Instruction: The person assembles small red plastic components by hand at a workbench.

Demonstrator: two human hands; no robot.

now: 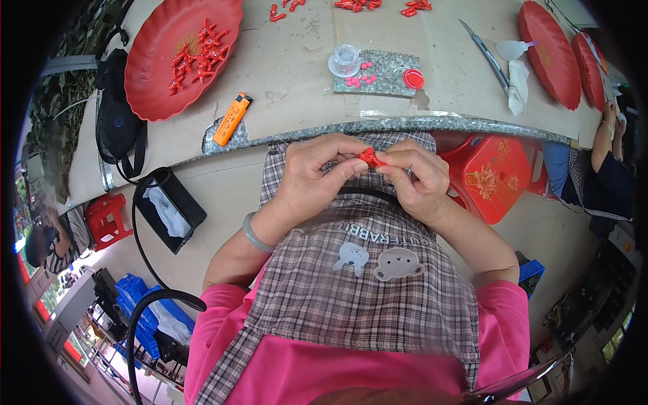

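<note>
Left hand (317, 169) and right hand (415, 175): brought together, thumb and fingertips of each pinched on one small red figure (370, 157), held between them just off the near edge of the tabletop (290, 81), above the lap. Grey wristband (256, 233), one, on the left wrist. Checked apron (324, 283), one, with two pale animal heads on it, worn over a pink top (223, 331). On the tabletop, forward of the hands: stone slab (391, 61), speckled grey, bearing a clear jar (345, 61) at its left end, pink beads (364, 79), loose, beside the jar, and a red cap (413, 79) at the right end. To the left: orange lighter (233, 119), lying aslant near the edge; scalloped red plate (145, 81) with a heap of red figures (202, 54); black pouch (118, 108), beyond the plate. Along the far side: more red clusters (358, 5), in several groups. To the right: slim grey tool (486, 57), pointed; white tissue (518, 88), crumpled, just beside it; two further red plates, one nearer (550, 54), one farther (589, 71). Below the tabletop: red stool (493, 179), right, floral-patterned; black box (169, 209), left, white cloth inside.
</note>
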